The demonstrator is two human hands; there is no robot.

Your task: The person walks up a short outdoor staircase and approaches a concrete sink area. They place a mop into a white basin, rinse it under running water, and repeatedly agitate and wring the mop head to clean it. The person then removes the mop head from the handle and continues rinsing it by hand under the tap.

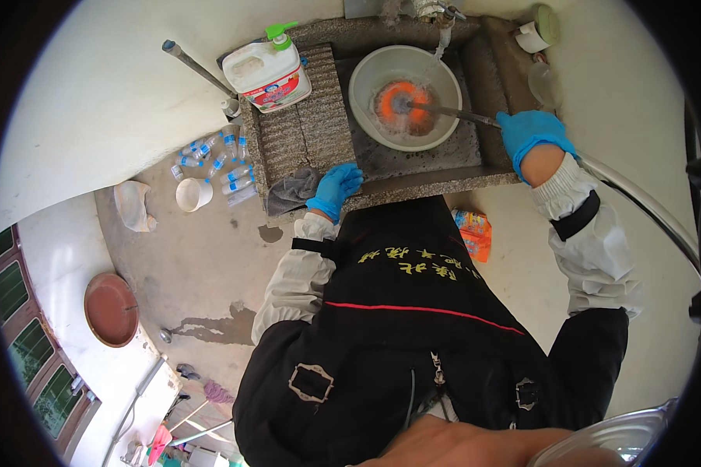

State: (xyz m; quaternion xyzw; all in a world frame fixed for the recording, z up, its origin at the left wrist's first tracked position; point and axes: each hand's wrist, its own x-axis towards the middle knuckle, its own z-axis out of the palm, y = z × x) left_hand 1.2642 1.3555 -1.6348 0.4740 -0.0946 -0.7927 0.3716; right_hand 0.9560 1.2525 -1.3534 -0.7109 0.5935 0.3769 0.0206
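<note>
My right hand [534, 140], in a blue disposable glove, grips the dark handle of a long-handled tool [461, 114]. The tool reaches left to a bright orange round head with a grey centre [398, 108], partly under bubbly water. Both the head and the water are in a pale plastic basin [356, 119], which stands in a stone-chip sink [385, 169]. Above it, water runs from a tap [444, 23]. My left hand [334, 190], also gloved in blue, rests on the sink's front rim. Beside it lies a crumpled grey cloth [292, 190], which it may touch.
A white detergent jug with a green pump [269, 76] stands on the sink's ribbed washboard [321, 128]. Several plastic bottles [234, 175] and a white tub [193, 195] lie on the floor at left. An orange packet [474, 236] is below the sink. A pale hose [648, 204] runs at right.
</note>
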